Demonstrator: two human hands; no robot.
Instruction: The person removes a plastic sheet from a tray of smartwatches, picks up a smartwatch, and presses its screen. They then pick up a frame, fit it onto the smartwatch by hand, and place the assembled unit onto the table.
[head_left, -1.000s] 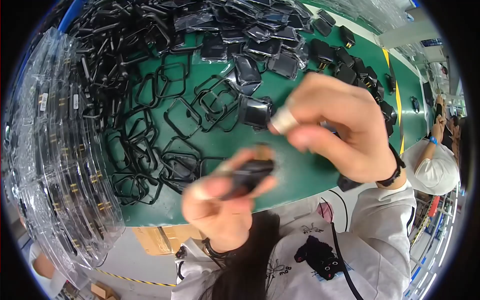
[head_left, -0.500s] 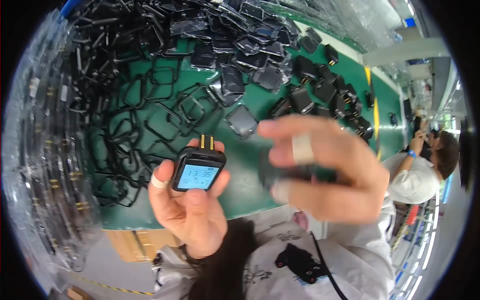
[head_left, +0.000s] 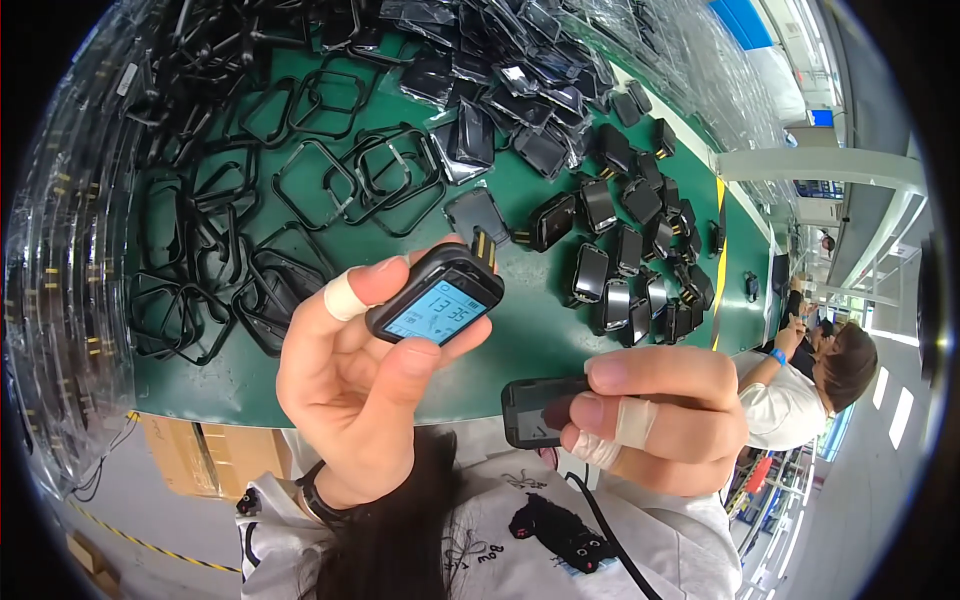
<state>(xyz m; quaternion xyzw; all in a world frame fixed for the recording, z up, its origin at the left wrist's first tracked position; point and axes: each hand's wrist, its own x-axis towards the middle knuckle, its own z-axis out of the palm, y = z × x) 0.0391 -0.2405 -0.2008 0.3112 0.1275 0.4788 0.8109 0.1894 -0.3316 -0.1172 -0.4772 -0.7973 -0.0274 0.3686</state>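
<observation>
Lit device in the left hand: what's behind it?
Fingers of the left hand show past the edges of the lit device, with green table beyond. The device's back and whatever it blocks can't be seen.

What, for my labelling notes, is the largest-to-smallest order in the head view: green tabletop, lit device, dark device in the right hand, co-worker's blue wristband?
1. Green tabletop
2. Lit device and dark device, unranked: the right hand covers part of the latter
3. Blue wristband
</observation>
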